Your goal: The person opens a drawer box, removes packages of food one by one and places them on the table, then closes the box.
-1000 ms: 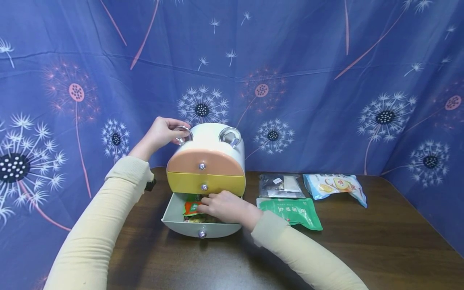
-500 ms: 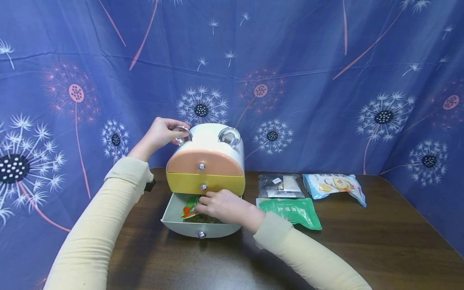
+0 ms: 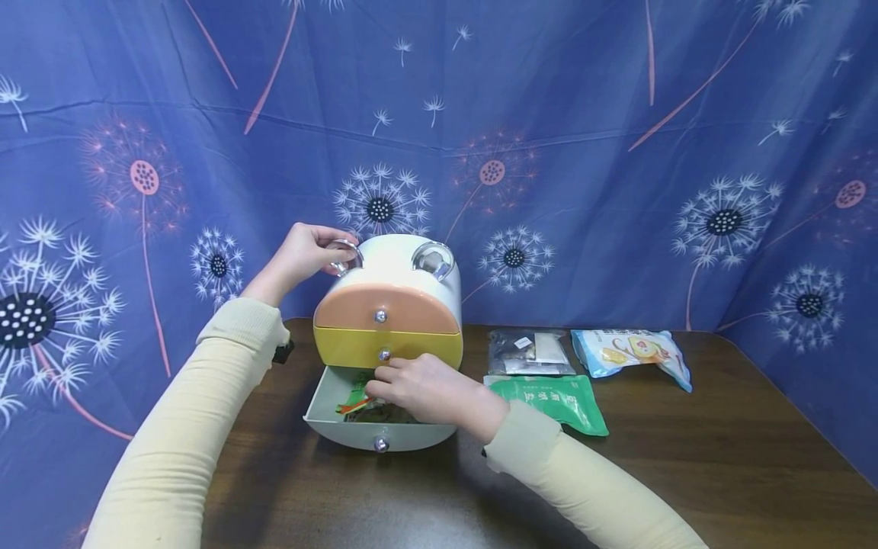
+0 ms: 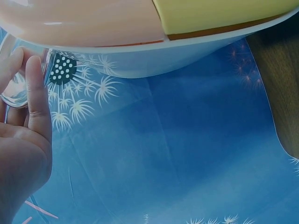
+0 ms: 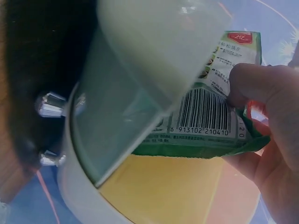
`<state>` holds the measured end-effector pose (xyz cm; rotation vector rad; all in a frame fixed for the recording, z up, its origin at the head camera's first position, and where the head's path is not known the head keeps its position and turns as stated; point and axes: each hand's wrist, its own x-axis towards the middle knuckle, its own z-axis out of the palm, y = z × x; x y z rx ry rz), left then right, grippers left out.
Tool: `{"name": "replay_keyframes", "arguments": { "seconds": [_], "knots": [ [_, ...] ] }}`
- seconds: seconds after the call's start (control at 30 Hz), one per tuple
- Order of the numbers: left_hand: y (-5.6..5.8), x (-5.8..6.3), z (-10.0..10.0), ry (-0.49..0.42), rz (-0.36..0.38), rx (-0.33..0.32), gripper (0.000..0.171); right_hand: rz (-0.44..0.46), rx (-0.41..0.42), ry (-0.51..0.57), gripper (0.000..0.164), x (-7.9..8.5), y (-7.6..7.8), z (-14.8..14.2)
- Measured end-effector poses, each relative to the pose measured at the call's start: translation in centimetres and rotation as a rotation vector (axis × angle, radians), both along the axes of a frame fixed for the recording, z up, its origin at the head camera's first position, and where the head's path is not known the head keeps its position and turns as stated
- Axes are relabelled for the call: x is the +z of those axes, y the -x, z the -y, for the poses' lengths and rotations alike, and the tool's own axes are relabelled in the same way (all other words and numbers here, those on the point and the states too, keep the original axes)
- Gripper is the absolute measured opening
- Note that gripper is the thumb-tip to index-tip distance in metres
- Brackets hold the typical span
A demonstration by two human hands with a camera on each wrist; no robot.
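Tabletop [image 3: 638, 473], dark wood grain, nearest. Next, pale green bottom drawer [image 3: 425, 435], pulled out, faceted knob [image 3: 381, 444] on front. In its opening, barcoded green packet [image 5: 203, 109], pinched between thumb and fingers of right hand [image 3: 428, 390]; other contents below too dim to identify. Just above and behind, yellow middle drawer [image 3: 425, 347] and orange top drawer [image 3: 414, 305], both closed. Right of these, on the table: green pouch [image 3: 555, 400] with white characters, then clear plastic bag [image 3: 528, 354] with white label, beside blue-and-white food bag [image 3: 632, 351]. Up top, white cabinet shell [image 3: 391, 255]; left chrome ring [image 3: 360, 259] gripped between thumb and fingers of left hand [image 3: 305, 253]; matching right chrome ring [image 3: 434, 261]. Farthest, blue dandelion-print curtain [image 3: 583, 191].
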<state>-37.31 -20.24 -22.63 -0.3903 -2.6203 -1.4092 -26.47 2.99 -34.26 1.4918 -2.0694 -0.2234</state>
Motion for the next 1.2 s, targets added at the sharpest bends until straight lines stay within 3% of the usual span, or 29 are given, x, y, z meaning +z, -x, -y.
{"name": "replay_keyframes", "arguments": {
  "seconds": [0.23, 0.53, 0.8, 1.07, 1.2],
  "knots": [
    [0.0, 0.0, 0.1, 0.002, -0.002, 0.001, 0.033, 0.005, 0.007, 0.025, 0.016, 1.2, -0.6, -0.2],
    [0.1, -0.1, 0.1, -0.007, 0.0, -0.003, 0.032, 0.083, -0.006, 0.004, 0.03, 2.9, -1.4, -0.8],
    [0.1, 0.0, 0.1, 0.003, 0.014, 0.009, 0.035, 0.053, 0.008, 0.007, 0.024, 4.2, -1.7, -1.6],
    [0.2, -0.2, 0.0, 0.007, 0.019, 0.013, 0.032, 0.126, -0.048, -0.033, 0.035, 5.5, -2.0, -3.0],
    [0.2, -0.2, 0.1, 0.001, 0.013, 0.013, 0.034, 0.155, -0.037, -0.015, 0.036, 6.0, -2.1, -3.9]
  ]
}}
